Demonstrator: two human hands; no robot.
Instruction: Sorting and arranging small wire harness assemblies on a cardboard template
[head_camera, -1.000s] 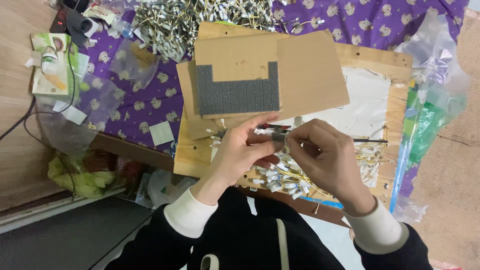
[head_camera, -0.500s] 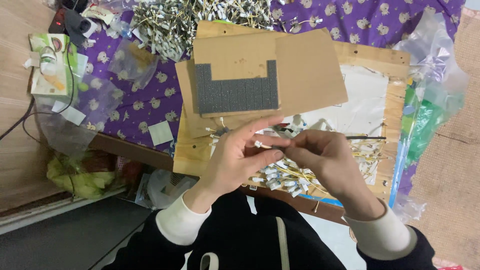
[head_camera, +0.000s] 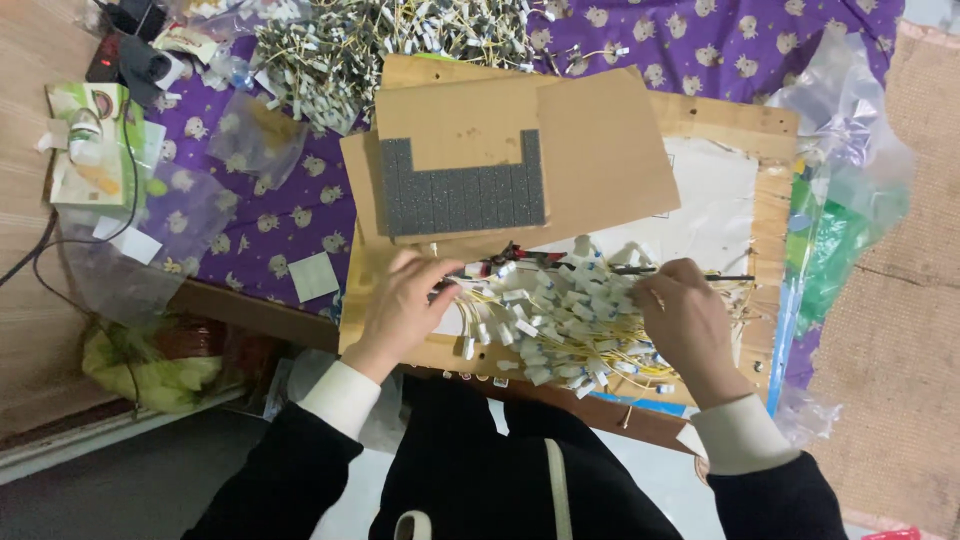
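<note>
A bundle of thin yellow wires with white plugs (head_camera: 560, 320) lies across a wooden board (head_camera: 770, 215) in front of me. My left hand (head_camera: 405, 305) is curled on the bundle's left end, its fingertips pinching wires there. At the right end my right hand (head_camera: 685, 325) closes over the wires. A red-handled hand tool (head_camera: 510, 258) lies just behind the bundle, between the two hands. A thin dark rod (head_camera: 725, 277) sticks out past my right hand.
Brown cardboard sheets (head_camera: 600, 150) with a grey foam piece (head_camera: 460, 195) cover the board's far side. A large heap of similar wires (head_camera: 370, 40) lies on the purple patterned cloth (head_camera: 300, 210). Clear plastic bags (head_camera: 850, 130) sit right, a green box (head_camera: 90, 140) and cables left.
My hands were close together, working a small piece between the fingers. They have spread apart and dropped onto the two ends of the wire bundle on the board.
</note>
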